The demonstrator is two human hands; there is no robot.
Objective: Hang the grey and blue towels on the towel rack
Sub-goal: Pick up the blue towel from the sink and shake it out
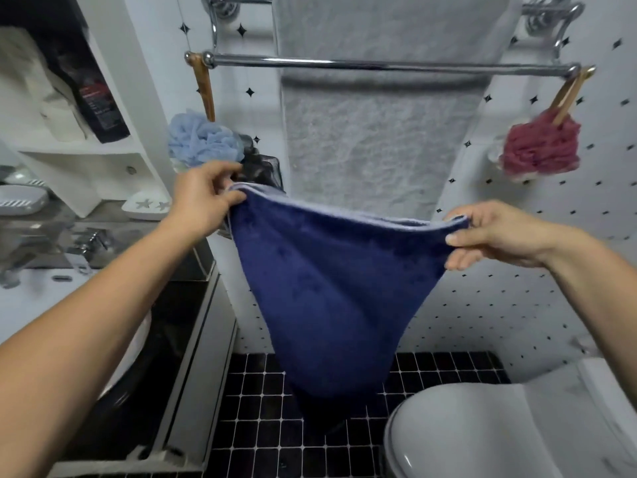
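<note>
1. Your left hand [203, 198] pinches the blue towel [324, 298] at its top left corner, and your right hand [496, 236] pinches the top right.
2. It sags between them, below the towel rack [379, 65].
3. The grey towel [379, 132] hangs on the rack.

Towel rack [379, 66] mounted on the wall at top, one towel [375, 132] draped over its rear rails and hanging behind the front bar. A second towel [324, 291] is stretched below and in front of the bar, between left hand [203, 198] and right hand [496, 236] (each pinching an upper corner). One bath pouf [203, 139] hangs from the bar's left end, another pouf [539, 146] from its right. Shelves [79, 150] stand left; toilet [482, 429] lower right.
</note>
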